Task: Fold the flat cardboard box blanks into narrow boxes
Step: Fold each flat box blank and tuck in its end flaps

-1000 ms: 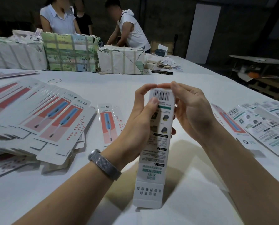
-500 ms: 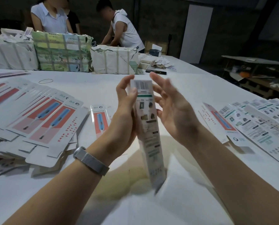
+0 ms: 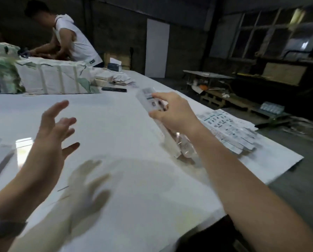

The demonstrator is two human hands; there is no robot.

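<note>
Change: a moment ago both hands worked on the box in front of the person; now only the right hand has it, and it is carried to the right side of the worktop.
Meaning: this box seems finished, and the person probably puts it away next to the printed sheets; a new flat blank would be the next thing to take.
Right hand: the fingers are curled round the upper half of the box and grip it.
Left hand: the fingers are spread and straight, it holds nothing and hangs above the worktop.
Box position: it is over the right part of the worktop, near the printed sheets; its lower end is at or just above the surface, which one is not clear because of blur.
Box direction: the long axis is tilted; the barcode end points up and away to the left, the other end points down toward the person.
</note>
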